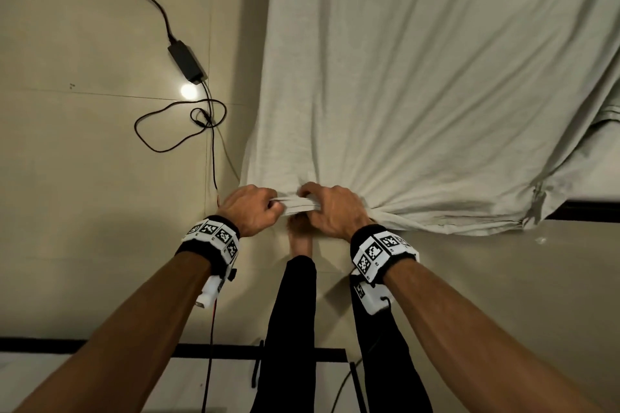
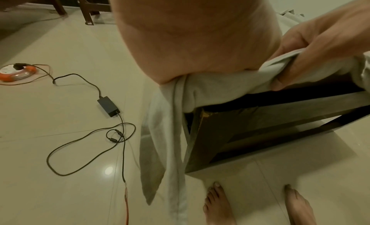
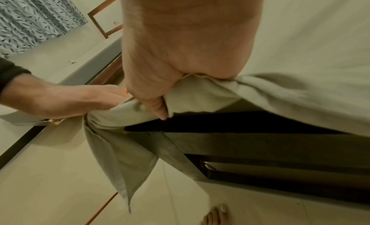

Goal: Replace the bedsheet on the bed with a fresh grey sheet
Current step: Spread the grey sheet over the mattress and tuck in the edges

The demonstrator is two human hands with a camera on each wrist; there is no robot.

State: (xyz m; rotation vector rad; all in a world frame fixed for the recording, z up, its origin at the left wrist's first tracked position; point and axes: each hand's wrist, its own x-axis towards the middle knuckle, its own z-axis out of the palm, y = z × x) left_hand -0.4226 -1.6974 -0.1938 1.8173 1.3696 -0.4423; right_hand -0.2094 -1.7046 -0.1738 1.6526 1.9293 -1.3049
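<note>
Hands met at the near corner of the bed frame (image 2: 202,142): the left hand (image 1: 250,208) and right hand (image 1: 335,211) each had a closed grip on the bunched edge of the grey sheet (image 1: 419,77), which lay spread over the bed with a tail hanging beside that corner. To do this well, I'd judge, pull the corner taut and even before tucking it under, keeping feet clear of the cable (image 1: 174,131) on the floor left of the frame.

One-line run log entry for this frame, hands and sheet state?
left hand: grips pale grey cloth sheet corner | right hand: grips same edge | sheet: spread over bed, corner bunched
</note>
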